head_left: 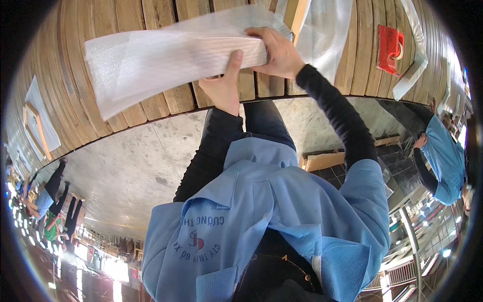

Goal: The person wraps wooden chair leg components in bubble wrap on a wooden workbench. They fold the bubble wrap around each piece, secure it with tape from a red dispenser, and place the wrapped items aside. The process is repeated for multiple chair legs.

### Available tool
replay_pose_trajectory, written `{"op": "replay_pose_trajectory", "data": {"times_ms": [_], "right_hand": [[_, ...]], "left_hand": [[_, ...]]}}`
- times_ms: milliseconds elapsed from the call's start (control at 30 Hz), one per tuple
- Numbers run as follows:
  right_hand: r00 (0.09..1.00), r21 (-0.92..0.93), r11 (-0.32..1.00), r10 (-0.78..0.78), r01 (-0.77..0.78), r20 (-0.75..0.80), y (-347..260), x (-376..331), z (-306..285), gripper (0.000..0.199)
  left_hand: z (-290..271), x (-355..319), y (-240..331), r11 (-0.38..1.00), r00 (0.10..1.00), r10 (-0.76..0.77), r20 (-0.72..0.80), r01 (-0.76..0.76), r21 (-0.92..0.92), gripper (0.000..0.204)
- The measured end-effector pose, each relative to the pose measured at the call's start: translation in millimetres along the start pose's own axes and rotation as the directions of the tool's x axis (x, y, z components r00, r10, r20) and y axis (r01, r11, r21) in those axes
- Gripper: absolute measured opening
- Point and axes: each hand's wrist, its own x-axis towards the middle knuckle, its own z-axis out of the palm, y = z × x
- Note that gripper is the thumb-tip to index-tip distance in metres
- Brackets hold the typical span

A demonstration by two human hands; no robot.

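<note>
A translucent white foam wrapping sheet [146,63] stretches over the slatted wooden table, its loose end spreading to the left. Toward its right end the sheet is folded around a flat, long piece, mostly hidden, so I cannot tell what kind it is. My left hand [224,85] grips the near edge, thumb on top and fingers underneath out of sight. At the right end of the bundle, my right hand [279,53] is closed around the wrap, its fingers curled over the far side.
A red tape dispenser [390,50] lies at the right on the table [365,50]. Beyond my right hand are a wooden frame [297,17] and more foam sheet [329,38]. Another wooden frame [37,128] rests far left. A co-worker [443,151] stands at the right.
</note>
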Motion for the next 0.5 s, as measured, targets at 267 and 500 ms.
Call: {"op": "replay_pose_trajectory", "data": {"times_ms": [267,500], "right_hand": [[0.506,0.274,0.949,-0.163,-0.153,0.847,40.2,57.3,-71.0,0.109],[0.381,0.388,0.921,-0.371,0.035,0.847,68.2,40.1,-85.1,0.078]], "left_hand": [[21.3,-44.4,-8.8,0.665,0.846,0.385,0.369,-0.532,0.525,0.075],[-36.9,-33.4,-80.5,0.696,0.954,0.103,0.283,-0.272,0.664,0.074]]}}
